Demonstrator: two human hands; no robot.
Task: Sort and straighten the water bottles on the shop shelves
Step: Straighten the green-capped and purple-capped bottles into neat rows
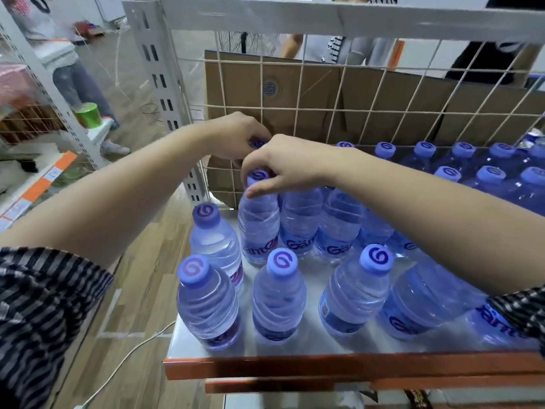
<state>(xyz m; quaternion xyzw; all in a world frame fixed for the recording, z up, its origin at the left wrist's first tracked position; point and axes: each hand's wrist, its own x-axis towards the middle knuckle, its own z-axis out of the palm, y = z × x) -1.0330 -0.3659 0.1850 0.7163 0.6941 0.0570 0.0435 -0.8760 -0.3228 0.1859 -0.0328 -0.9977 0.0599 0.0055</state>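
Both hands are working the back-left corner of the shelf (309,348). The left hand (233,137) has its fingers curled down over the cap of the rear bottle (257,143), close to the wire back (368,107). Only that cap shows, so I can't tell how the body sits. The right hand (286,163) pinches the cap of the next bottle (259,222) just in front, thumb low by the neck. That one stands upright, touching its neighbours (300,222) to the right, label facing out. My read is that this step squares up the left column. To do it well, slide the bottles rather than lift them. A cap grip is high, so any sideways pull will probably tip these thin bottles. Keep the force straight and light. Set the rear bottle near the wire first, then bring the next bottle directly in front of it, in line with the neighbours. Twist at the cap to turn the label forward. The tight rows at back right (445,172) give the spacing to copy. Both forearms pass over the loose front bottles (278,299), and the offset one at left (215,240) sits near the shelf edge. Pull the arms back high or those could go over.
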